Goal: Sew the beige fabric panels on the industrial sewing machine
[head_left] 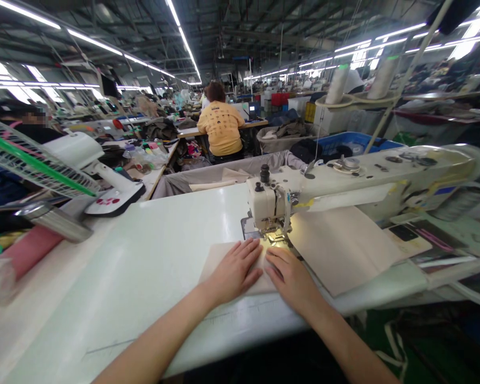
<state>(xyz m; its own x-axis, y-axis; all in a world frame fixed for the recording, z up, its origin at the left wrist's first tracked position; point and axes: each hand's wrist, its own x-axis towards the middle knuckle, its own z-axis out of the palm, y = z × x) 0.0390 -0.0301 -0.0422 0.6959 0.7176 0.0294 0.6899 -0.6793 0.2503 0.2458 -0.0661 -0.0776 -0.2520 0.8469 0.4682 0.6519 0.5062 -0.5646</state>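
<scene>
A beige fabric piece [216,260] lies flat on the pale sewing table, its far edge at the needle area of a white sewing machine [264,202]. My left hand [236,266] rests flat on this fabric with fingers stretched out toward the presser foot. Close by on the right, my right hand [290,272] lies on the fabric just in front of the lit presser foot [276,238], its fingers bent and partly hidden. Under the machine arm, a larger beige fabric panel [340,250] spreads to the right.
A white fan [76,152] and a steel thermos [58,220] stand at the left. A cloth-lined bin [176,184] is behind the table. Thread cones [338,85] rise behind the machine. A phone [406,232] lies at right. A person in a yellow shirt [222,128] sits ahead.
</scene>
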